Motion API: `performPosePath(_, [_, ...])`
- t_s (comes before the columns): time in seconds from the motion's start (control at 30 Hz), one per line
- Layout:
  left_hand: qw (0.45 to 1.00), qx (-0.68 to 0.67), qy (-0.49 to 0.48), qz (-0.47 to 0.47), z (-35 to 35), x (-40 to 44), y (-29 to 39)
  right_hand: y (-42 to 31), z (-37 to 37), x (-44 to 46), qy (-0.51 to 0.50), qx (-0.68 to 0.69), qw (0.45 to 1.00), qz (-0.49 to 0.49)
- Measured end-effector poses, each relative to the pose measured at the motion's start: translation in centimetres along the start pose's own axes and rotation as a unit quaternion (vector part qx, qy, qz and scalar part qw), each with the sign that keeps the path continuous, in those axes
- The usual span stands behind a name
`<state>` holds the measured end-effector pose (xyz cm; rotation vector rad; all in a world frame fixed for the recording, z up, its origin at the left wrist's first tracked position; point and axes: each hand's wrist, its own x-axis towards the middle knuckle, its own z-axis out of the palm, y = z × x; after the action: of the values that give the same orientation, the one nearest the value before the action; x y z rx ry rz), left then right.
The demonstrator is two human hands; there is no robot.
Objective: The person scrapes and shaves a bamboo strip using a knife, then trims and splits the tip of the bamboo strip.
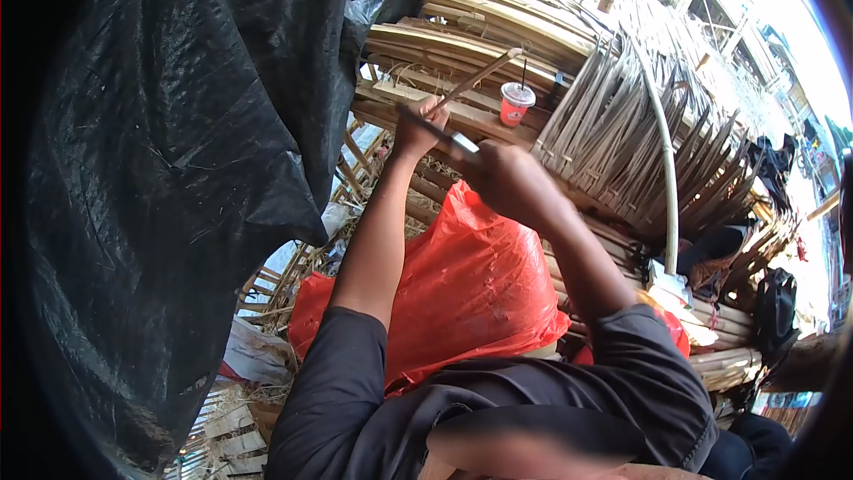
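Observation:
My left hand (416,132) is closed around a thin bamboo stick (480,74), which slants up to the right from my fingers. In my right hand (511,180) is a knife (437,129) with a dark, motion-smeared blade and a pale metal collar. The blade crosses close to the stick at my left hand; whether they touch I cannot tell. Red plastic sheeting (471,280) is spread over my lap beneath both forearms.
Split bamboo strips (498,22) are stacked ahead. A lidded cup of red drink (516,105) with a straw stands on the slats. Woven thatch panels (613,124) lie to the right, with a curved pole (662,142) across them. Black tarpaulin (178,169) hangs at left.

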<state>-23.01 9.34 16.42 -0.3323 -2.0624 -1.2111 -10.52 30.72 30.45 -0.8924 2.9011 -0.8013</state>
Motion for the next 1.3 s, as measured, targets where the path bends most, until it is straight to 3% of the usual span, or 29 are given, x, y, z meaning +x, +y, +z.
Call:
performPosePath(0.03, [0.997, 0.043, 0.036, 0.052, -0.6, 0.1, 1.5, 0.4, 1.8, 0.0, 0.058, -0.001, 0.996, -0.067])
performPosePath(0.07, [0.997, 0.039, 0.040, 0.054, -0.8, 0.3, 1.6, 1.0, 2.0, -0.2, 0.019, 0.043, 0.998, -0.032])
performPosePath(0.13, [0.996, 0.035, 0.058, 0.050, -1.3, -0.1, 0.3, 0.1, 0.2, -1.0, 0.108, 0.112, 0.987, 0.038])
performPosePath(0.2, [0.997, 0.019, 0.059, 0.046, -1.4, -0.6, -0.8, -1.2, -2.1, -2.3, 0.145, 0.257, 0.955, -0.005])
performPosePath(0.27, [0.998, 0.016, 0.054, 0.036, -1.4, -0.7, -0.9, -2.6, -3.6, -3.2, 0.199, 0.309, 0.930, -0.027])
performPosePath(0.47, [0.997, 0.035, 0.068, 0.015, -0.9, -0.8, -4.6, -2.1, -3.2, -1.0, 0.270, 0.206, 0.941, -0.003])
performPosePath(1.17, [0.996, 0.064, 0.028, -0.058, -0.9, -1.2, -6.0, -1.3, -5.9, -0.4, 0.270, 0.234, 0.934, 0.017])
performPosePath(1.27, [0.996, 0.054, 0.049, -0.043, -0.7, -1.2, -7.5, -1.1, -8.7, -1.6, 0.424, 0.313, 0.850, -0.017])
performPosePath(1.3, [0.996, 0.056, 0.045, -0.053, -0.8, -1.3, -7.4, -1.4, -9.6, -2.1, 0.451, 0.371, 0.809, -0.069])
